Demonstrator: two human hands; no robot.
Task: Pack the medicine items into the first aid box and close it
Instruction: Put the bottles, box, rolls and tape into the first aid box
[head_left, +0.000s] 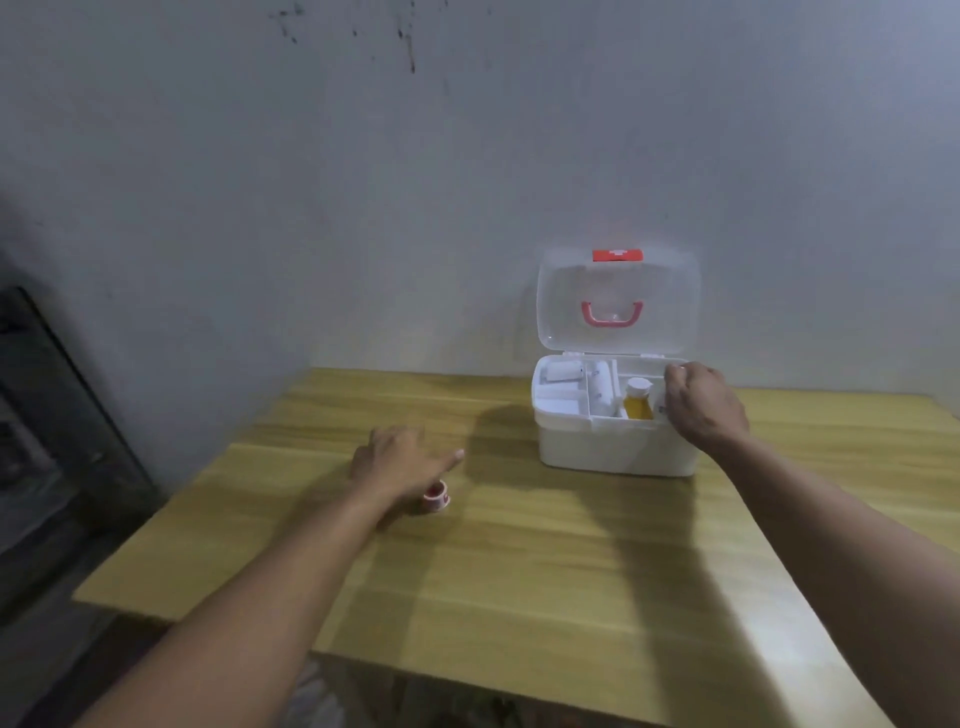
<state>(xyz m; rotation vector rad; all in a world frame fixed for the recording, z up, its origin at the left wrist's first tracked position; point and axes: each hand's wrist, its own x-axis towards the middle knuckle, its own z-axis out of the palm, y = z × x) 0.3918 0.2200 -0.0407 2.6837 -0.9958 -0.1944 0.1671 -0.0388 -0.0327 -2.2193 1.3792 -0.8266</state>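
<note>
A white first aid box (613, 447) stands open at the back right of the wooden table (519, 561). Its clear lid (618, 301), with a red handle and red latch, is upright against the wall. In the box's top tray lie white rolls (563, 373) on the left and a yellow bottle with a white cap (638, 400) on the right. My right hand (701, 400) hovers over the tray's right end, fingers curled; whether it holds anything is hidden. My left hand (400, 460) is blurred, fingers spread, just above a small red-and-white tape roll (436, 496) lying on the table.
A grey wall rises right behind the box. The table's left edge runs diagonally, with dark furniture (52, 415) on the floor beyond it. The near table edge lies below my forearms.
</note>
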